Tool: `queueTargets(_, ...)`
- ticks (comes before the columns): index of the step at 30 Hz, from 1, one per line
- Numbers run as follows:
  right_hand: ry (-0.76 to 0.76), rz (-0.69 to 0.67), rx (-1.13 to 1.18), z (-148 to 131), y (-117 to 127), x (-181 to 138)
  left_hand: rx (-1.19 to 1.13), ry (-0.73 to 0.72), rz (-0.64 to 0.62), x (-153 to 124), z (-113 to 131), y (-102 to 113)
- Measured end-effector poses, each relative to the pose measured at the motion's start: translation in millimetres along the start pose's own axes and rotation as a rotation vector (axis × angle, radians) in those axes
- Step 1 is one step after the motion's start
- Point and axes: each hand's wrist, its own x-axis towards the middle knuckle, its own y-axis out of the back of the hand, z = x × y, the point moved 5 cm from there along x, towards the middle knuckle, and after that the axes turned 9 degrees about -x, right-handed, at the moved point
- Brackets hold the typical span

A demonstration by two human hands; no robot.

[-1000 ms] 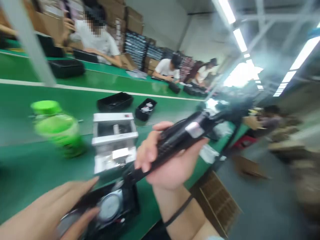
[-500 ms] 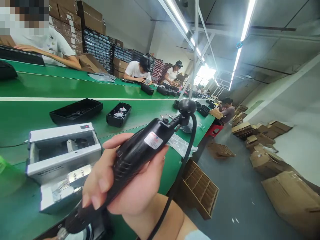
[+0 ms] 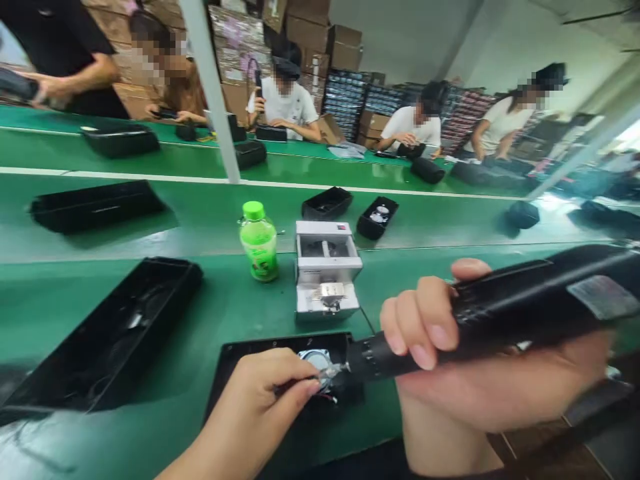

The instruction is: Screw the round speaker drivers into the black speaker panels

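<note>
A black electric screwdriver [image 3: 500, 313] lies nearly level in my right hand [image 3: 480, 393], whose fingers wrap round its body. My left hand [image 3: 265, 407] pinches thumb and forefinger together right at the tip of the screwdriver's bit [image 3: 333, 371]. Anything small between those fingertips is too hidden to make out. Below both hands lies a black speaker panel [image 3: 240, 350] with a round silver speaker [image 3: 313, 359] and thin wires. Just beyond it stands a grey-white screw feeder [image 3: 329, 273].
A green-capped bottle [image 3: 260, 250] stands left of the feeder. Open black housings [image 3: 107, 340] lie on the left, and a small one with a speaker [image 3: 379, 217] behind the feeder. A pole [image 3: 213, 93] rises at the bench's middle. Several co-workers sit or stand across it.
My view has swung left and down from the aisle to the bench. My left hand has come into sight at the bit. The screwdriver stays in my right hand, now held flatter.
</note>
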Motion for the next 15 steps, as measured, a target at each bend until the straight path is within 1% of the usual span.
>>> queueTargets(4,-0.107,0.141,-0.067,-1.0,-4.1,-4.6,-0.125,0.142,0.036,-8.0,-8.9,0.9)
queueTargets(8,-0.102,0.185,-0.136,1.3,-9.7,-6.5,-0.201,0.219,0.036,-14.5,-14.6,2.2)
queueTargets(11,-0.1,0.174,-0.125,6.4,-5.5,-6.8,-0.259,0.234,0.028,-15.3,-15.5,3.7)
queueTargets(14,-0.081,0.043,-0.067,8.8,2.4,-6.1,-0.314,0.231,0.001,-15.9,-16.0,5.8)
queueTargets(15,-0.086,0.018,-0.058,9.3,6.5,-6.1,-0.323,0.223,-0.008,-16.3,-15.8,6.8)
